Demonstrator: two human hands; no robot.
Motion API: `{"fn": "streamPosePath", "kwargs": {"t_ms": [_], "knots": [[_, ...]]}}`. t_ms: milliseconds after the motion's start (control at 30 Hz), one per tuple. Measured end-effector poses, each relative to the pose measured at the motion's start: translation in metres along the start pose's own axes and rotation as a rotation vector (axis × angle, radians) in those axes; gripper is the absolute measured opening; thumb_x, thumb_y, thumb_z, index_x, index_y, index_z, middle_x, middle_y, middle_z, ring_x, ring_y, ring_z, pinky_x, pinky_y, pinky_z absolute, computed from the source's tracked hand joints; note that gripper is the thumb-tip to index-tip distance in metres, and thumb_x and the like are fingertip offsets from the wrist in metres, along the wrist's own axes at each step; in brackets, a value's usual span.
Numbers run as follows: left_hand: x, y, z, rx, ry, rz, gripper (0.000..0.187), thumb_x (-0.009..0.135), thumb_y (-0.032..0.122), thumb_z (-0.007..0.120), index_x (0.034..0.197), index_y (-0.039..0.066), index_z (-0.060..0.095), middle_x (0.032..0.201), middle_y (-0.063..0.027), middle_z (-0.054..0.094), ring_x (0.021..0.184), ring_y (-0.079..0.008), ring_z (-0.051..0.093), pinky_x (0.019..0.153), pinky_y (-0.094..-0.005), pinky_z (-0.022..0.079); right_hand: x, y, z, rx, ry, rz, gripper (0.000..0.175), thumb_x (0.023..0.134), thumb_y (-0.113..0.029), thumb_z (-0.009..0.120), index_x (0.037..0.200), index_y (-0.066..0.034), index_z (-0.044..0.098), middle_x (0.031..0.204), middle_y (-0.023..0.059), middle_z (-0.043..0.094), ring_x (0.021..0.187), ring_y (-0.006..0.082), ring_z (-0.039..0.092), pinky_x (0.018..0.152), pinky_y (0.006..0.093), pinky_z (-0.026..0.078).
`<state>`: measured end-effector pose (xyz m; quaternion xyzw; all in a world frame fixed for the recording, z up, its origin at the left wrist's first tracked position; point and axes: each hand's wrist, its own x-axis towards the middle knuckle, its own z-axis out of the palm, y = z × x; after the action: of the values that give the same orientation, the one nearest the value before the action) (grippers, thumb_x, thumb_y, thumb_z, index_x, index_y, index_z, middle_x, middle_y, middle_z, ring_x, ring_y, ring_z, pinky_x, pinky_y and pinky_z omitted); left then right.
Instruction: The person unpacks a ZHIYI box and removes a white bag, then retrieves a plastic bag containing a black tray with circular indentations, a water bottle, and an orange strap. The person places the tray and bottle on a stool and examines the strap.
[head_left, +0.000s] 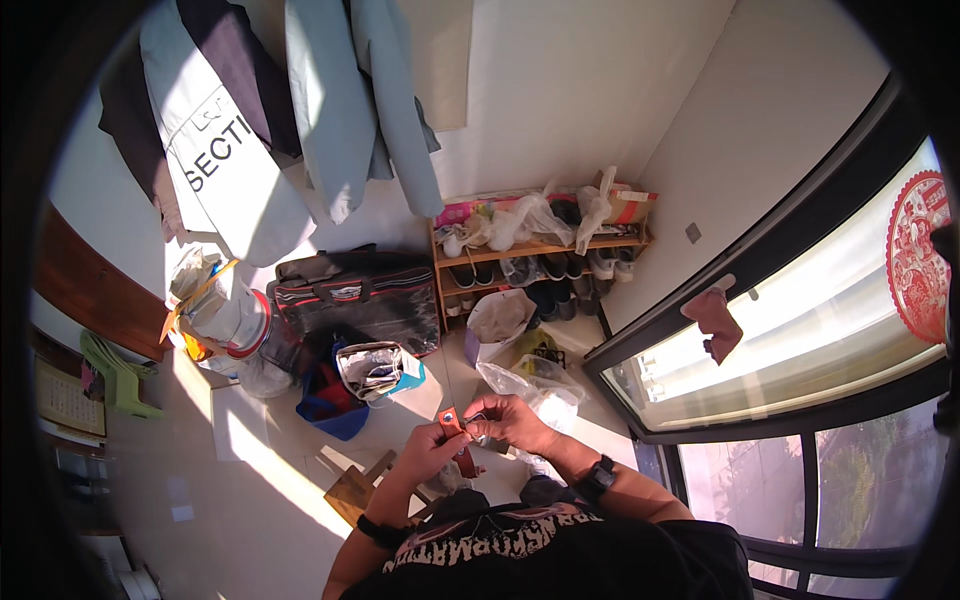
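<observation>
My left hand (429, 453) grips an orange strap (448, 420), which looks like leather or webbing and has a round metal fitting near its upper end. A lower part of the strap hangs below the fingers. Close against it, my right hand (516, 424) pinches a small metallic piece (474, 429), partly hidden by the fingers; its exact kind is unclear. Both hands are together in front of my chest. Beneath them, a wooden stool (352, 495) shows at the left, partly covered by my arm.
Ahead stand a shoe rack (480, 259), a black tool bag (367, 300), a paper bag of papers (409, 371) and a clear plastic bag (551, 394). Coats (322, 97) hang above. A dark-framed glass door (712, 405) is at the right, a green plastic chair (124, 375) far left.
</observation>
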<state>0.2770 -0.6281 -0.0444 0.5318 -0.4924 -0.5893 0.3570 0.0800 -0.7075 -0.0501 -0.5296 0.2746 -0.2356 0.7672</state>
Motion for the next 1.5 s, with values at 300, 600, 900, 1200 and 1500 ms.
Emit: {"fn": "streamPosePath", "kwargs": {"t_ms": [300, 600, 900, 1200, 1500], "knots": [[-0.026, 0.000, 0.007, -0.252, 0.108, -0.043, 0.016, 0.088, 0.010, 0.061, 0.097, -0.001, 0.069, 0.085, -0.0005, 0.065, 0.076, -0.0071, 0.057, 0.068, -0.0231, 0.046, -0.004, 0.004, 0.011, 0.081, -0.120, 0.093, 0.020, 0.092, -0.018, 0.064, 0.107, -0.0053, 0.063, 0.085, -0.0031, 0.064, 0.069, 0.0024, 0.053, 0.056, 0.0185, 0.039], [-0.035, 0.001, 0.094, -0.208, 0.471, -0.050, 0.015, 0.088, 0.008, 0.060, 0.095, -0.001, 0.069, 0.086, -0.0036, 0.067, 0.077, -0.0097, 0.061, 0.071, -0.0243, 0.049, -0.036, 0.009, -0.032, -0.018, -0.345, 0.052, 0.031, 0.095, -0.024, 0.059, 0.116, -0.0020, 0.060, 0.094, 0.0019, 0.065, 0.085, 0.0080, 0.060, 0.072, 0.0238, 0.049], [-0.051, -0.002, 0.177, -0.295, 0.607, -0.134, 0.020, 0.089, 0.014, 0.061, 0.099, -0.002, 0.069, 0.089, -0.0035, 0.067, 0.080, -0.0101, 0.060, 0.072, -0.0251, 0.049, -0.087, 0.042, -0.101, -0.054, -0.297, 0.313, 0.035, 0.093, -0.028, 0.060, 0.116, -0.0015, 0.061, 0.086, 0.0013, 0.068, 0.078, 0.0079, 0.060, 0.065, 0.0225, 0.047], [-0.121, -0.020, 0.212, -0.388, 0.765, -0.132, 0.022, 0.092, 0.015, 0.057, 0.105, -0.001, 0.067, 0.093, -0.0043, 0.066, 0.085, -0.0102, 0.059, 0.077, -0.0254, 0.048, -0.104, 0.040, -0.051, -0.127, -0.542, 0.305, 0.031, 0.094, -0.022, 0.058, 0.117, -0.0013, 0.061, 0.092, 0.0035, 0.066, 0.082, 0.0104, 0.060, 0.073, 0.0248, 0.049], [-0.263, -0.050, 0.254, -0.423, 1.072, -0.123, 0.026, 0.094, 0.021, 0.056, 0.102, -0.001, 0.067, 0.089, -0.0043, 0.067, 0.080, -0.0106, 0.059, 0.074, -0.0261, 0.048, -0.159, 0.064, 0.076, -0.236, -0.829, 0.281, 0.030, 0.095, -0.023, 0.057, 0.118, -0.0040, 0.061, 0.094, 0.0019, 0.066, 0.083, 0.0092, 0.060, 0.069, 0.0229, 0.047]]}}
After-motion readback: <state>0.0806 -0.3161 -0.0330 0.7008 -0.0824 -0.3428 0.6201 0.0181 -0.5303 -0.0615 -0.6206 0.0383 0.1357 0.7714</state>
